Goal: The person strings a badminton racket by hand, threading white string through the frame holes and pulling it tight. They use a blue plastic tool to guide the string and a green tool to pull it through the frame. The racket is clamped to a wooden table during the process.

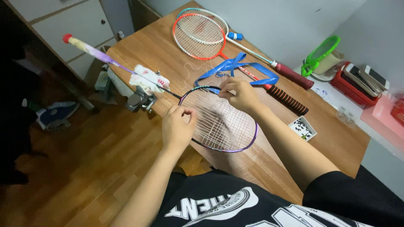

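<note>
Head view: the purple-framed badminton racket runs handle-away-left across the desk; left hand pinches strings at its near-left rim, right hand pinches at the far rim.

Badminton racket: dark frame shading to purple, head flat on the wooden table's near edge, part-strung with white string trailing loose. Shaft clamped in a metal vise, cloth-wrapped; handle sticks out over the floor.

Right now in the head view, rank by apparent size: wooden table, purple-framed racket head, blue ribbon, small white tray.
1. wooden table
2. purple-framed racket head
3. blue ribbon, spread about as wide but thin and farther off, so this rank is unsure
4. small white tray
</note>
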